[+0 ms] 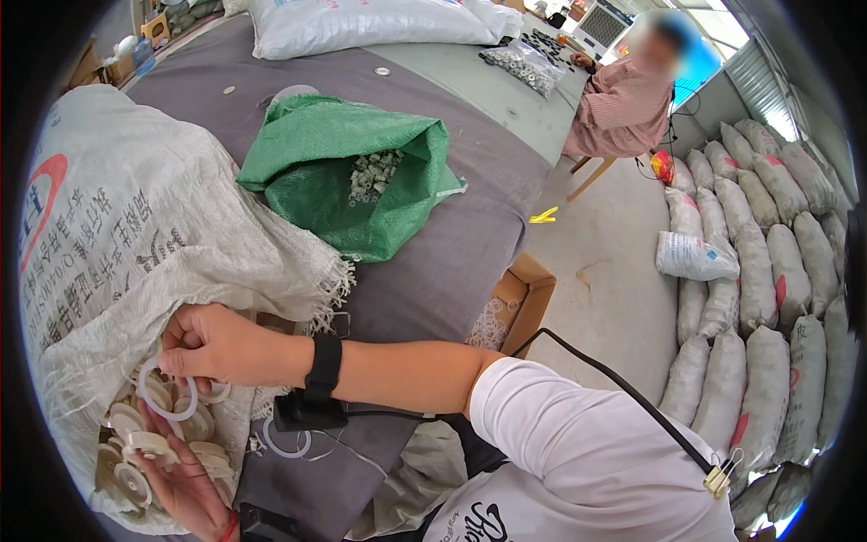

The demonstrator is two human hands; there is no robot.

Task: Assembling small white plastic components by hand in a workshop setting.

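Handling white ring point(144, 390), pinched in right hand point(212, 343); flanged spool point(150, 443) at half-open left hand point(185, 492), hold unclear; next, likely, steadying.

We see a grey cloth-covered table point(488, 208), a pale floor point(628, 235) beside it, wooden seat legs point(591, 176), a ribbed wall panel point(757, 86), and bright panes point(730, 29) at the upper right.
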